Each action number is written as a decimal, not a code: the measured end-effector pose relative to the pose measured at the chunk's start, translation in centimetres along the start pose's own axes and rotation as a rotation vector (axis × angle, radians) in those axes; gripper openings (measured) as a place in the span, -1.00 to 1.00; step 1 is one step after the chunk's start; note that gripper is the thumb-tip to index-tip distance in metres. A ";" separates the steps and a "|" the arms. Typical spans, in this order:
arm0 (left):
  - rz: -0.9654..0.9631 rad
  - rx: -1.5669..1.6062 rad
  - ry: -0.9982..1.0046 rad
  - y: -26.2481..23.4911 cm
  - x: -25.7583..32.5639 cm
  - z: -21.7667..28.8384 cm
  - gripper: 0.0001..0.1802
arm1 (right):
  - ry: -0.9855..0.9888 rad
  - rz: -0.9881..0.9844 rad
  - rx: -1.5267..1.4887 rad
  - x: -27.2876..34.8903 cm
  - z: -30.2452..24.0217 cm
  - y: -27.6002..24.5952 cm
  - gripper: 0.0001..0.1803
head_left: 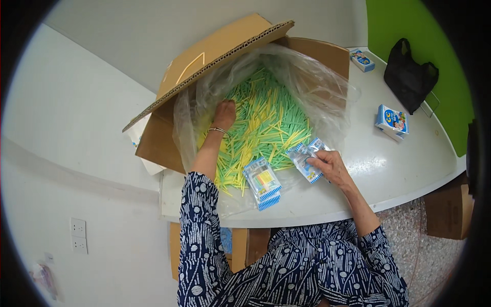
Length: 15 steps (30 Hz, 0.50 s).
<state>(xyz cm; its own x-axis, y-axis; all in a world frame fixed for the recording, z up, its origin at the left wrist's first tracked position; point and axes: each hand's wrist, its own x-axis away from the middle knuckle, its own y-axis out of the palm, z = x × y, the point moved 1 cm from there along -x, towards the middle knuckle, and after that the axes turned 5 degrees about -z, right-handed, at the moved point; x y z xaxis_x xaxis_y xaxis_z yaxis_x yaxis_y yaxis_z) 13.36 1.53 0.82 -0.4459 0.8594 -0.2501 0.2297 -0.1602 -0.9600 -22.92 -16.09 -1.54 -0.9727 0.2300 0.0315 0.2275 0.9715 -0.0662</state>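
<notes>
My left hand (225,114) reaches into a heap of thin yellow and green plastic sticks (271,115). Its fingers point down among the sticks and are mostly hidden. In my right hand (329,165), at the heap's near right edge, thin clear packets (303,157) with blue-and-white striped ends are pinched between thumb and fingers. They overlap, so I cannot tell how many there are. Between my hands, more such packets (262,179) lie overlapping at the near edge of the heap; yellow, green and red show on the top one.
An open cardboard box (217,59), lined with a clear plastic bag (332,115), lies toward me on the white table (358,181). Two blue-and-white packages (393,122) and a black bag (410,77) are at the right. A brown carton (446,212) stands on the floor.
</notes>
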 end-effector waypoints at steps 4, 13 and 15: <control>-0.269 -0.249 -0.204 0.8 -0.4 -0.1 -0.77 | 0.035 -0.014 0.010 0.1 0.1 -0.4 -0.74; -0.236 -0.288 -0.299 0.3 0.1 1.1 -0.74 | 0.013 -0.013 0.009 -0.3 0.6 -0.6 -0.74; -0.189 -0.273 -0.319 0.3 0.1 1.6 -0.78 | -0.005 -0.008 0.006 -0.3 0.7 -0.6 -0.74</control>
<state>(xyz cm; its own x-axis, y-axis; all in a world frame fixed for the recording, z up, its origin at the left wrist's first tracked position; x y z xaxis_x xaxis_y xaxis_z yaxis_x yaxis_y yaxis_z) 12.02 0.82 0.34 -0.7359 0.6621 -0.1415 0.3193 0.1551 -0.9349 -22.76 -16.79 -2.20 -0.9747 0.2219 0.0268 0.2195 0.9730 -0.0715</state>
